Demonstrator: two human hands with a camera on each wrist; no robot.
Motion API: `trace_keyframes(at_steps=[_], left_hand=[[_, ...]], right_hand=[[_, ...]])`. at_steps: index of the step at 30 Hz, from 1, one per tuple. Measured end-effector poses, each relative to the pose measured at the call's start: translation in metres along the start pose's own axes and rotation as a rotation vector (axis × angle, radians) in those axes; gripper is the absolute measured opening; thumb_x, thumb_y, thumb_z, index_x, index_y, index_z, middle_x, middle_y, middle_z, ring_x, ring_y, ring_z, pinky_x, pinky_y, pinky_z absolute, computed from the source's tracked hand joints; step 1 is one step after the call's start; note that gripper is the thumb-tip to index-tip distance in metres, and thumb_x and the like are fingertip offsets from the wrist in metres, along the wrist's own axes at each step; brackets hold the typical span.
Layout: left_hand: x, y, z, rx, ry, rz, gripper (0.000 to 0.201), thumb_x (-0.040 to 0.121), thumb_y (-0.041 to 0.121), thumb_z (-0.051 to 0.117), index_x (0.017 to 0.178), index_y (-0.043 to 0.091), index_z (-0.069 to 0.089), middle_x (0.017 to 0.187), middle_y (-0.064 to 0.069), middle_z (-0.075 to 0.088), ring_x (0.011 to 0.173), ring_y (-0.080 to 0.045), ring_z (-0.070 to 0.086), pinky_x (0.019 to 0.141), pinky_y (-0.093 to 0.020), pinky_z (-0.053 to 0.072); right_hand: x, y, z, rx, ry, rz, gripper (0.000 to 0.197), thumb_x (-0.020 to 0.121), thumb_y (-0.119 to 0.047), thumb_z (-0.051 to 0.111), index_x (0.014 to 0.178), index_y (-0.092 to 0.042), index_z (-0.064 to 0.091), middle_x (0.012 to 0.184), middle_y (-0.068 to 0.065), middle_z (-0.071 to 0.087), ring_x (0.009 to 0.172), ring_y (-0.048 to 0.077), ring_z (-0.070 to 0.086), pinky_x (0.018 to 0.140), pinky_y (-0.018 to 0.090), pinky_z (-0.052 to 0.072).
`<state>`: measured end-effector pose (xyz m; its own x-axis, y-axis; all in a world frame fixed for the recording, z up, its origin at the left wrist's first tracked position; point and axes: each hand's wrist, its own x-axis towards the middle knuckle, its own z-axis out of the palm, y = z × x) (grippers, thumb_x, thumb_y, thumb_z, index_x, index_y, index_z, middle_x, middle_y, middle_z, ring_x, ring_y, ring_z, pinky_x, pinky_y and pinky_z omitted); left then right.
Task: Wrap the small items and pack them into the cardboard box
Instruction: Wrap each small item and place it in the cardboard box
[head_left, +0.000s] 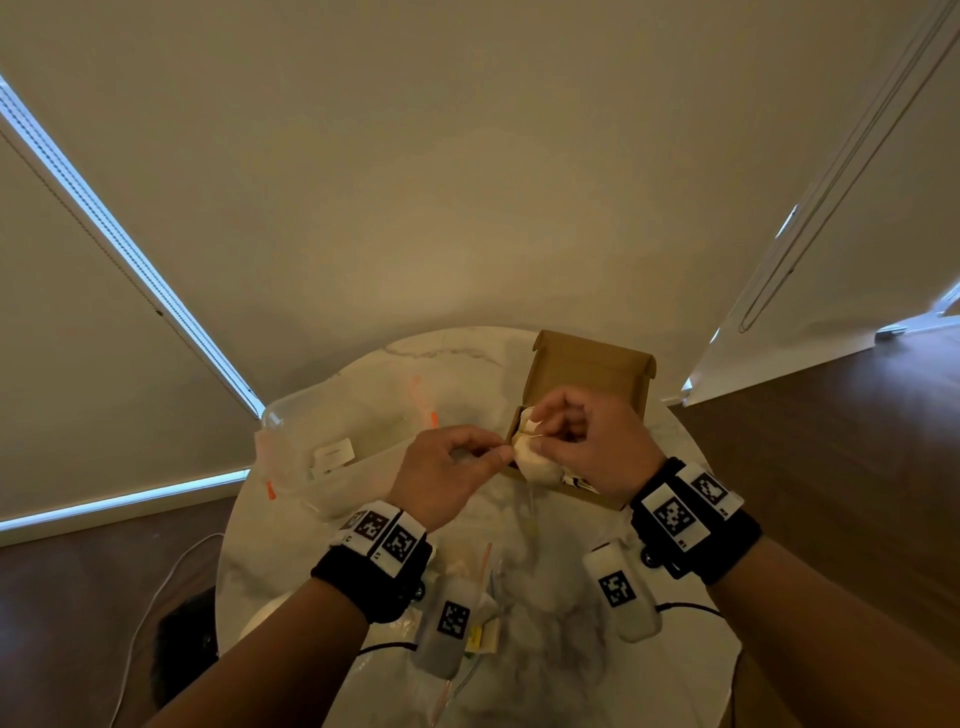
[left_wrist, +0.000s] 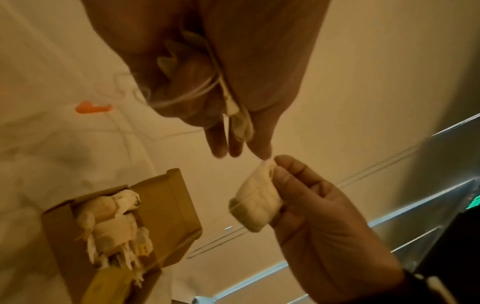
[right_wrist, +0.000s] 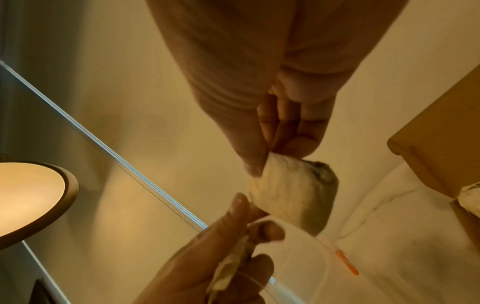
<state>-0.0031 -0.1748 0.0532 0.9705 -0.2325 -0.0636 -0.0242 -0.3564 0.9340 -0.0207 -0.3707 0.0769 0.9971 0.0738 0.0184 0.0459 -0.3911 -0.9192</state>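
A small bundle (head_left: 535, 465) wrapped in white paper hangs just above the table, in front of the open cardboard box (head_left: 587, 374). My right hand (head_left: 540, 436) pinches its upper edge between thumb and fingers; the bundle (right_wrist: 291, 197) is dark at one end. My left hand (head_left: 501, 452) meets the bundle's near corner with thumb and fingertip. A crumpled paper scrap (right_wrist: 228, 265) is tucked in the left hand's curled fingers, and the scrap (left_wrist: 240, 123) also shows between them. Several wrapped items (left_wrist: 111, 224) lie inside the box (left_wrist: 166, 205).
The round marble table (head_left: 467, 348) holds a clear plastic bag (head_left: 322, 447) with an orange zip at the left. More clear bags and paper (head_left: 483, 613) lie near the front edge. A lamp (right_wrist: 31, 197) stands left. Wooden floor surrounds the table.
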Motion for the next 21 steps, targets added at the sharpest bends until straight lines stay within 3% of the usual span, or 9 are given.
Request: trace_keyframes(at_steps=[2, 6, 8, 10, 12, 14, 16, 19, 21], left_hand=[[-0.004, 0.010, 0.000, -0.070, -0.044, 0.049, 0.004, 0.082, 0.013, 0.075, 0.086, 0.013, 0.076, 0.061, 0.018, 0.068, 0.055, 0.007, 0.058, 0.061, -0.009, 0.042], [0.000, 0.020, -0.003, -0.071, -0.021, 0.119, 0.007, 0.081, 0.007, 0.076, 0.081, 0.013, 0.077, 0.074, 0.002, 0.074, 0.067, -0.001, 0.065, 0.067, -0.012, 0.048], [0.003, 0.023, -0.008, -0.017, -0.030, 0.153, 0.012, 0.081, 0.008, 0.076, 0.077, 0.020, 0.076, 0.074, 0.005, 0.074, 0.070, -0.003, 0.066, 0.070, -0.012, 0.049], [0.006, 0.026, -0.013, 0.024, -0.034, 0.184, 0.012, 0.081, 0.010, 0.076, 0.076, 0.021, 0.076, 0.075, 0.008, 0.074, 0.073, -0.005, 0.067, 0.072, -0.014, 0.050], [0.010, 0.030, -0.017, 0.046, -0.043, 0.206, 0.009, 0.081, 0.010, 0.075, 0.078, 0.018, 0.076, 0.077, 0.007, 0.074, 0.076, -0.008, 0.068, 0.073, -0.014, 0.051], [0.014, 0.031, -0.019, 0.040, -0.042, 0.200, 0.010, 0.081, 0.010, 0.075, 0.079, 0.019, 0.076, 0.077, 0.007, 0.074, 0.075, -0.006, 0.068, 0.073, -0.013, 0.050], [0.017, 0.032, -0.023, 0.004, -0.020, 0.174, 0.012, 0.081, 0.009, 0.076, 0.078, 0.021, 0.075, 0.077, 0.009, 0.074, 0.075, -0.004, 0.068, 0.073, -0.013, 0.050], [0.021, 0.029, -0.026, -0.048, 0.024, 0.134, 0.010, 0.081, 0.009, 0.076, 0.079, 0.018, 0.075, 0.079, 0.006, 0.074, 0.074, -0.003, 0.067, 0.071, -0.013, 0.050], [0.023, 0.029, -0.027, -0.080, 0.043, 0.108, 0.008, 0.081, 0.008, 0.076, 0.079, 0.016, 0.075, 0.078, 0.005, 0.074, 0.071, -0.001, 0.066, 0.066, -0.012, 0.048]], right_hand=[[0.000, 0.000, 0.002, 0.045, 0.021, -0.006, 0.022, 0.075, -0.011, 0.080, 0.090, -0.013, 0.063, 0.074, -0.001, 0.070, 0.068, 0.010, 0.066, 0.066, 0.023, 0.054], [-0.002, 0.004, 0.005, 0.152, 0.055, -0.046, 0.023, 0.075, -0.010, 0.080, 0.093, -0.010, 0.065, 0.077, 0.005, 0.072, 0.071, 0.018, 0.068, 0.068, 0.031, 0.056], [-0.006, 0.009, 0.004, 0.170, -0.034, -0.055, 0.034, 0.078, -0.012, 0.078, 0.109, -0.016, 0.064, 0.092, 0.003, 0.072, 0.085, 0.017, 0.068, 0.075, 0.031, 0.056], [-0.008, 0.019, 0.010, 0.109, -0.181, -0.034, 0.047, 0.079, -0.016, 0.077, 0.121, -0.029, 0.058, 0.111, -0.006, 0.067, 0.103, 0.007, 0.063, 0.088, 0.027, 0.053], [-0.008, 0.029, 0.024, 0.060, -0.271, -0.007, 0.044, 0.080, -0.021, 0.076, 0.118, -0.034, 0.060, 0.119, -0.013, 0.064, 0.112, 0.001, 0.058, 0.099, 0.028, 0.047], [-0.007, 0.035, 0.040, 0.073, -0.294, 0.017, 0.027, 0.083, -0.020, 0.072, 0.106, -0.034, 0.068, 0.118, -0.015, 0.065, 0.115, -0.001, 0.057, 0.104, 0.031, 0.045], [-0.009, 0.038, 0.052, 0.138, -0.300, 0.033, 0.019, 0.087, -0.014, 0.068, 0.092, -0.031, 0.073, 0.113, -0.010, 0.069, 0.113, 0.001, 0.059, 0.100, 0.031, 0.048], [-0.015, 0.042, 0.064, 0.282, -0.315, 0.082, 0.018, 0.089, -0.004, 0.063, 0.086, -0.019, 0.073, 0.107, 0.004, 0.072, 0.103, 0.010, 0.066, 0.084, 0.022, 0.052], [-0.019, 0.047, 0.069, 0.357, -0.326, 0.156, 0.022, 0.089, 0.001, 0.060, 0.082, -0.018, 0.070, 0.107, 0.006, 0.072, 0.099, 0.015, 0.066, 0.078, 0.024, 0.052]])
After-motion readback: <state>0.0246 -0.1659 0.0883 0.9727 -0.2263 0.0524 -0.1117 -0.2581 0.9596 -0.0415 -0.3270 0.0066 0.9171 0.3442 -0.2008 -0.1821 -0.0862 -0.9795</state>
